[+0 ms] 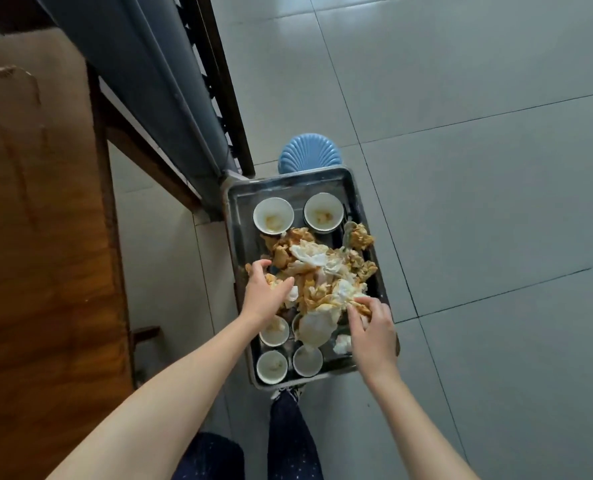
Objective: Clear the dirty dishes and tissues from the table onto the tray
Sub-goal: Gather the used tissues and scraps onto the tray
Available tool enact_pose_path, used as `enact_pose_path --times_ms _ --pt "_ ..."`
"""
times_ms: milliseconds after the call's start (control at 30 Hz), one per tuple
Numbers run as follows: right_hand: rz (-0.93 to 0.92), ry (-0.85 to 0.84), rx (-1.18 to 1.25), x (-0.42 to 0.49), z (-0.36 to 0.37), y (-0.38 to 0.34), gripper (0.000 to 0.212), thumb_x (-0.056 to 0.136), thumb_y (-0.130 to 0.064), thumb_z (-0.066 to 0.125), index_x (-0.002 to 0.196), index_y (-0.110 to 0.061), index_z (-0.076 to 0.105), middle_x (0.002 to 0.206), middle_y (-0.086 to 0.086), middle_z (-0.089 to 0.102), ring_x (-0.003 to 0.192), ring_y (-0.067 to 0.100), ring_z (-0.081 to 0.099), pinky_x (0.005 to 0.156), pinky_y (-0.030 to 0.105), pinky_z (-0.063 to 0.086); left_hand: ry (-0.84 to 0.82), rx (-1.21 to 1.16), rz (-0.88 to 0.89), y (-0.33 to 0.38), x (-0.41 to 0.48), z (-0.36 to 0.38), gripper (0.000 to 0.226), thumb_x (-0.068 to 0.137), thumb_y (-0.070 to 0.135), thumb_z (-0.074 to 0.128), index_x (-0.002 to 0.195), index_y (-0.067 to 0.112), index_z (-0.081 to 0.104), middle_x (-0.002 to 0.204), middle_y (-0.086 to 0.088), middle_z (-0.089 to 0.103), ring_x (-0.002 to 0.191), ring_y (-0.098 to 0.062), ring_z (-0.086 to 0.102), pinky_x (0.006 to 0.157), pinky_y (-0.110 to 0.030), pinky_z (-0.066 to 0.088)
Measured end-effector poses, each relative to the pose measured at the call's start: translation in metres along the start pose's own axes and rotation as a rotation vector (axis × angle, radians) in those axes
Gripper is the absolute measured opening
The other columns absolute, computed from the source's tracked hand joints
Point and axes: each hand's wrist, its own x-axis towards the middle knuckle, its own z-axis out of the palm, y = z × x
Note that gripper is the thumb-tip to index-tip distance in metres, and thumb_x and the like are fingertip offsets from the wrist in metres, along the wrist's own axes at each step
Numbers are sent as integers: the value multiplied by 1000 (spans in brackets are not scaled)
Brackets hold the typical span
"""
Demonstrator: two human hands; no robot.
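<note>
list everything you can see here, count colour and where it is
tray: one, silver metal, on the stool
bowls: at least five, white, two at the tray's far end, three near
tissues: one pile, white stained orange-brown, mid tray
stool: one, blue, under the tray's far end
table: one, brown wood, left
floor: grey tiles, right
legs: dark dotted trousers, bottom
left hand: grips the pile's left edge
right hand: fingers pinch tissues, near right
</note>
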Motion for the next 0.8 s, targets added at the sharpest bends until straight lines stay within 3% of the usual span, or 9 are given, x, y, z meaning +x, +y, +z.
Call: enact_pose_path --times_ms 133,233,500,633,700,800 --pt "-25 -28 17 8 16 16 16 94 -26 55 109 -18 58 102 -3 50 89 9 51 73 20 41 -11 -4 7 -15 15 19 66 80 41 72 130 35 29 128 2 45 121 -19 45 101 -38 40" --pt "-33 -32 21 15 22 24 17 94 -24 56 109 -17 58 103 -2 50 90 10 52 71 17 39 -38 -21 9 -28 16 24 82 80 45 71 142 35 20 146 -3 35 132 -22 37 109 -42 34" --pt "-99 -26 33 52 20 24 20 94 -25 56 112 -15 58 106 -1 52 93 11 54 72 15 40 -65 -75 13 -43 11 7 94 74 65 59 149 35 11 157 1 23 140 -18 29 109 -40 29" --pt "-170 -42 0 81 27 7 23 95 -23 56 116 -14 59 109 0 55 97 9 53 79 17 41 -45 -61 86 -36 13 2 86 76 65 54 147 39 13 157 4 23 142 -15 26 107 -37 27" --pt "-206 -51 -16 95 33 -3 24 95 -23 55 117 -14 59 110 0 54 97 10 53 80 19 44 -39 17 140 -29 17 0 83 78 68 51 147 44 11 157 8 20 144 -16 20 111 -41 22" --pt "-223 -63 -43 111 42 -14 24 95 -22 56 118 -16 58 111 1 54 97 13 55 80 22 48 -61 328 250 -22 22 0 83 77 74 40 147 48 4 159 13 4 147 -18 -2 115 -51 -1"
